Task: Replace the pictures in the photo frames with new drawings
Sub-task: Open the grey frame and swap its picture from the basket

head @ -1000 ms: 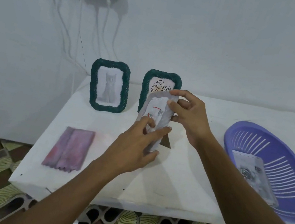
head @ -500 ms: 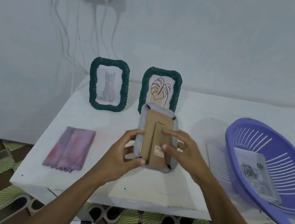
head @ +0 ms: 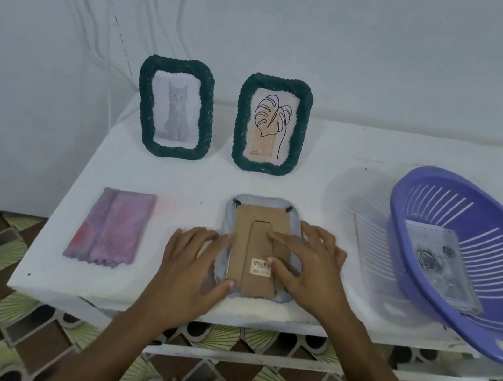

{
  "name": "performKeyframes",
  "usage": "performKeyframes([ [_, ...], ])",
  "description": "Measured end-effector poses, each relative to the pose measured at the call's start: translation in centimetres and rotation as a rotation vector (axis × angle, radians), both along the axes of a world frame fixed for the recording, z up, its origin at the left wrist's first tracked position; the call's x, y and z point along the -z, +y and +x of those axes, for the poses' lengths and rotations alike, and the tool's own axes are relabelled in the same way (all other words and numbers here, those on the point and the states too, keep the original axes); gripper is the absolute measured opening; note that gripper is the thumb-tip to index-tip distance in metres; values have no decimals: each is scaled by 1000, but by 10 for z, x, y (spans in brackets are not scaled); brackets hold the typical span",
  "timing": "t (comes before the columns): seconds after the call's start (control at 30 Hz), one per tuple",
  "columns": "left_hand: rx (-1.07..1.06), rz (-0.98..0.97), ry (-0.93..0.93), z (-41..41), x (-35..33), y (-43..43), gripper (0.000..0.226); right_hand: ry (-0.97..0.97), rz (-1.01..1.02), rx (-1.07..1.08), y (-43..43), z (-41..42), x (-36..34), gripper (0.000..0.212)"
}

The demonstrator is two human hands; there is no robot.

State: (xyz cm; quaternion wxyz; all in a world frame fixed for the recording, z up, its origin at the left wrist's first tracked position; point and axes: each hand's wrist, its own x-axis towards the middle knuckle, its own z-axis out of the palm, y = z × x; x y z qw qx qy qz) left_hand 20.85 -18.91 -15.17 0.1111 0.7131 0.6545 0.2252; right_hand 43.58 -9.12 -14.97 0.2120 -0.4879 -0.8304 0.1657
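Note:
A grey photo frame [head: 265,206] lies face down near the table's front edge, its brown cardboard back [head: 259,225] and stand facing up. My left hand [head: 192,262] rests on its left side with fingers spread. My right hand [head: 311,264] presses flat on the cardboard back from the right. Two dark green frames stand upright at the back: one with a cat drawing [head: 175,108], one with a leaf drawing [head: 270,124]. Loose drawings [head: 438,268] lie in a purple basket [head: 487,329] at the right.
A folded pink cloth [head: 113,224] lies at the table's left front. The white table [head: 133,283] stands against a white wall with cables [head: 119,16] hanging at the back left. Patterned floor tiles show below the front edge.
The grey frame, held up in both hands a second ago, was turned over and laid face down on the table. Both hands now rest on its back.

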Motion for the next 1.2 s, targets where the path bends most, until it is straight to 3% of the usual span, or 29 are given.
performKeyframes([
  [0.23, -24, -23, -48, -2, -11, 6, 72, 35, -36, 6, 1, 0, -2, 48],
  [0.4, -84, -82, -315, -9, -29, 51, 48, 130, -61, 52, 32, 0, -2, 52],
  [0.53, -145, -99, -394, -11, -25, 91, 47, 247, -109, 50, 65, -2, 0, 35],
  [0.77, -151, 18, -377, -16, -11, 119, 34, 313, -151, -5, 88, -8, -7, 34],
  [1.2, -123, 66, -346, -17, -6, 135, 29, 336, -125, 101, 97, -23, -7, 31],
])
